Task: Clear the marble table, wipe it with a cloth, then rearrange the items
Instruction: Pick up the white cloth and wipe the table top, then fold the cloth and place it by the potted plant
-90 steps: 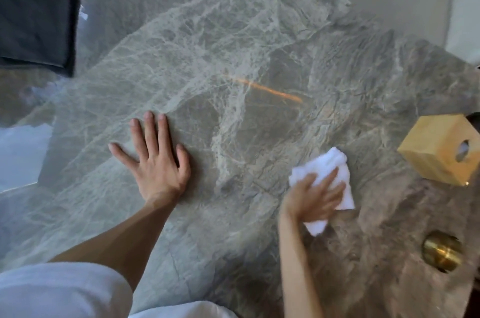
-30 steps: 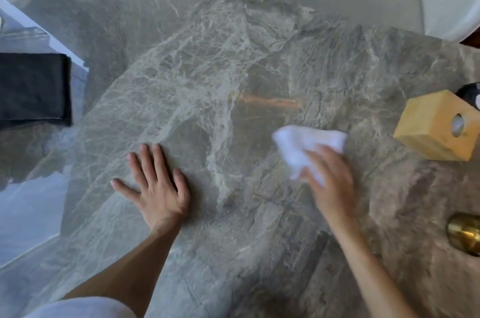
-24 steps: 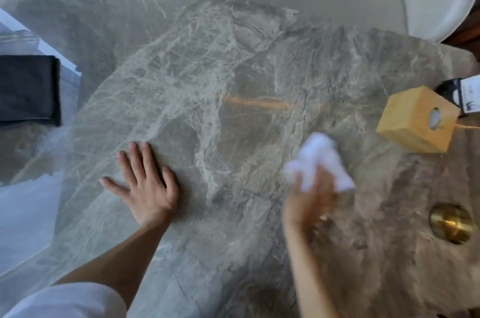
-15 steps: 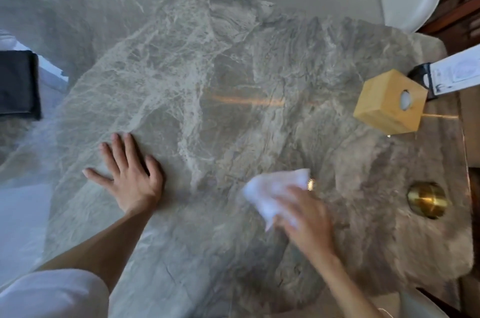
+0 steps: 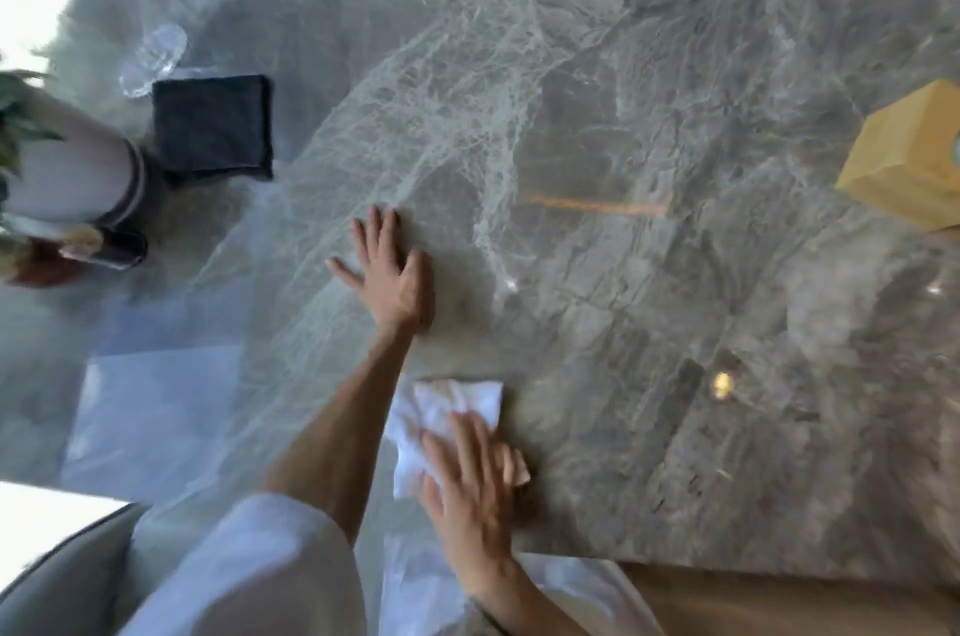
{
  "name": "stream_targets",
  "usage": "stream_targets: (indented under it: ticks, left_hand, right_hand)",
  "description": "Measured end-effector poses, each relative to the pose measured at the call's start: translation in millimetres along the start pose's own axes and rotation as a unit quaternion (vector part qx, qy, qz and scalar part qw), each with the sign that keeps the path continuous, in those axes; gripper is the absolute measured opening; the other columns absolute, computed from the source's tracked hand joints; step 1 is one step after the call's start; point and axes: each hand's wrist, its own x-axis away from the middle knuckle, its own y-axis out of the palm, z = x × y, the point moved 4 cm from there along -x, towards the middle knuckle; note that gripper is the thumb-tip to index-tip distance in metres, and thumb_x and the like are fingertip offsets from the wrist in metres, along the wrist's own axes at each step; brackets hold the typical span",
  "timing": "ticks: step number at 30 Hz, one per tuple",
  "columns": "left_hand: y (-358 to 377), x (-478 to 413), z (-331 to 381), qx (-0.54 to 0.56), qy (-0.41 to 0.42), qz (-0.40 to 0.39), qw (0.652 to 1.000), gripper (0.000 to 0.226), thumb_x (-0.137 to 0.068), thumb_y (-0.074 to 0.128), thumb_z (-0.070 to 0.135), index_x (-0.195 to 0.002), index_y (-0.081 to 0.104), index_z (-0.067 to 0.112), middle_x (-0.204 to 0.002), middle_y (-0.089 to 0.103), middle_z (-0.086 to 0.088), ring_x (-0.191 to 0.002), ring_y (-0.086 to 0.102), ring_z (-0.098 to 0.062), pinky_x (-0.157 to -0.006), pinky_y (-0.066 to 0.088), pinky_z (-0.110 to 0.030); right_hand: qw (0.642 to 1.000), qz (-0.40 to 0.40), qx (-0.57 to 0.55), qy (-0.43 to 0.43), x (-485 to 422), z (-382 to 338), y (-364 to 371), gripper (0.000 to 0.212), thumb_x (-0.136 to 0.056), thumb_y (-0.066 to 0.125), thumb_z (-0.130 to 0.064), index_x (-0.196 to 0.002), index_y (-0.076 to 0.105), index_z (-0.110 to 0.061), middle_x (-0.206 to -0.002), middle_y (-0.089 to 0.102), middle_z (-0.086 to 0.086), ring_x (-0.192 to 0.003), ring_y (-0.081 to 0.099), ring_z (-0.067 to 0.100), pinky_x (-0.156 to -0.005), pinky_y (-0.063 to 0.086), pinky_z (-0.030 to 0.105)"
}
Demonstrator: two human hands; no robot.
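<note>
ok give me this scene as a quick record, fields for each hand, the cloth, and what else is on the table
left hand: flat on table, fingers spread
right hand: pressing white cloth on table near front edge
stage: wiping
dark cloth: folded, far left
wood box: right edge
glass: clear, behind dark cloth
vase: far left, with plant
</note>
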Motion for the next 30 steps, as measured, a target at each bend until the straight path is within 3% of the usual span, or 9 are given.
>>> stream_targets:
  ticks: [3, 7, 10, 14, 16, 18, 21, 25, 30]
  left_hand:
    - [-61, 36, -27, 0.253, -0.007, 0.021, 0.967, 0.050, -0.092, 0.048, 0.030, -0.141, 0.045, 0.019, -0.149, 0.045, 0.000, -0.141, 0.037, -0.014, -0.120, 0.023, -0.051]
    - [-134, 120, -105, 0.251, -0.052, 0.045, 0.966, 0.040, -0.089, 0.051, 0.026, -0.128, 0.057, 0.016, -0.134, 0.059, -0.002, -0.128, 0.052, -0.016, -0.111, 0.039, -0.049]
    - [-162, 175, -159, 0.267, -0.121, -0.007, 0.956, 0.037, -0.081, 0.054, 0.025, -0.117, 0.064, 0.020, -0.127, 0.064, -0.006, -0.124, 0.056, -0.023, -0.107, 0.044, -0.046]
    - [-207, 207, -183, 0.333, -0.249, -0.167, 0.894, 0.028, -0.095, 0.046, 0.021, -0.115, 0.065, 0.019, -0.123, 0.066, -0.012, -0.121, 0.058, -0.031, -0.084, 0.051, -0.023]
    - [-228, 207, -178, 0.401, -0.305, -0.239, 0.830, 0.043, -0.095, 0.037, 0.040, -0.113, 0.069, 0.017, -0.121, 0.069, -0.012, -0.108, 0.064, -0.023, -0.077, 0.052, -0.025]
    - [-249, 194, -167, 0.476, -0.319, -0.253, 0.780, 0.063, -0.094, 0.025, 0.057, -0.117, 0.069, 0.017, -0.122, 0.068, -0.010, -0.110, 0.063, -0.024, -0.087, 0.049, -0.034]
    - [-275, 165, -139, 0.507, -0.274, -0.244, 0.780, 0.069, -0.093, 0.031, 0.064, -0.133, 0.056, 0.014, -0.140, 0.053, -0.014, -0.133, 0.046, -0.032, -0.109, 0.033, -0.046]
    - [-306, 131, -75, 0.472, -0.132, -0.269, 0.829, 0.029, -0.095, 0.057, 0.022, -0.120, 0.063, 0.009, -0.121, 0.063, -0.022, -0.106, 0.063, -0.029, -0.089, 0.053, -0.037]
    - [-328, 113, -13, 0.394, -0.031, -0.288, 0.872, 0.033, -0.092, 0.063, 0.022, -0.120, 0.057, 0.006, -0.123, 0.060, -0.030, -0.103, 0.063, -0.034, -0.096, 0.049, -0.054]
  right_hand:
    - [0.994, -0.072, 0.054, -0.069, 29, -28, 16, 0.030, -0.078, 0.063, -0.023, -0.105, 0.062, -0.036, -0.125, 0.062, -0.007, -0.121, 0.056, 0.016, -0.088, 0.043, 0.044]
    - [0.976, -0.156, 0.070, -0.138, 44, -68, 17, 0.028, -0.077, 0.067, -0.021, -0.099, 0.057, -0.036, -0.109, 0.057, -0.012, -0.103, 0.063, 0.013, -0.075, 0.042, 0.038]
    - [0.931, -0.337, -0.053, -0.130, 38, -94, 26, 0.046, -0.073, 0.062, -0.025, -0.116, 0.056, -0.037, -0.123, 0.057, -0.018, -0.114, 0.055, 0.007, -0.086, 0.047, 0.033]
    - [0.723, -0.544, -0.391, 0.167, 15, -136, -6, 0.035, -0.079, 0.065, -0.027, -0.112, 0.063, -0.017, -0.095, 0.064, -0.005, -0.083, 0.059, 0.009, -0.073, 0.050, 0.030]
    - [0.585, -0.535, -0.530, 0.301, 0, -153, -28, 0.031, -0.082, 0.057, -0.029, -0.101, 0.070, -0.008, -0.087, 0.072, 0.006, -0.078, 0.068, 0.018, -0.075, 0.054, 0.034]
    - [0.524, -0.509, -0.590, 0.345, -16, -171, -56, 0.050, -0.092, 0.044, -0.040, -0.113, 0.069, -0.002, -0.109, 0.072, 0.019, -0.100, 0.069, 0.029, -0.092, 0.053, 0.041]
    - [0.538, -0.453, -0.630, 0.329, -46, -204, -99, 0.077, -0.093, 0.029, -0.065, -0.127, 0.063, -0.006, -0.129, 0.063, 0.019, -0.117, 0.062, 0.033, -0.096, 0.053, 0.045]
    - [0.551, -0.382, -0.677, 0.304, -67, -228, -133, 0.095, -0.085, 0.020, -0.079, -0.130, 0.061, -0.005, -0.137, 0.056, 0.022, -0.126, 0.055, 0.035, -0.103, 0.047, 0.047]
    - [0.637, -0.283, -0.676, 0.241, -86, -215, -163, 0.072, -0.096, 0.029, -0.061, -0.142, 0.046, -0.008, -0.145, 0.049, 0.020, -0.137, 0.044, 0.033, -0.118, 0.027, 0.053]
